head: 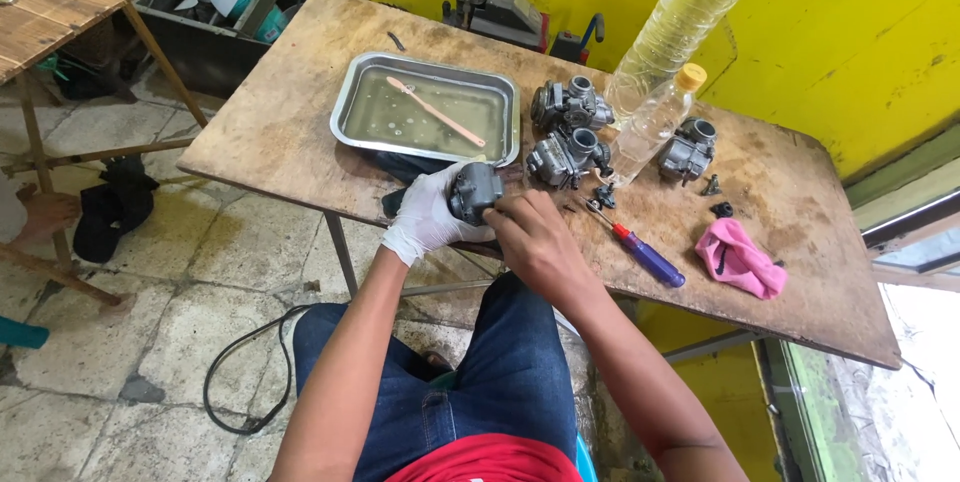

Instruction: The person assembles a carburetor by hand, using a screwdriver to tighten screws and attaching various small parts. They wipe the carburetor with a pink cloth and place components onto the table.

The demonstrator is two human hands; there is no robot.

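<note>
Here, carburetor (475,191) gripped in gloved left hand (425,214), right hand (535,239) seemingly touching it

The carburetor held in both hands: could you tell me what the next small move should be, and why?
Probably reach for the screwdriver. The gloved left hand already steadies the carburetor at the table edge, while the bare right hand works on it with no tool, and the screwdriver lies just beside that hand.

A worn wooden worktop (280,132) carries a steel tray (350,92) of liquid, three grey carburettors (570,104), a small bottle (655,122), a blue-handled screwdriver (645,255) and a pink rag (742,257).
</note>
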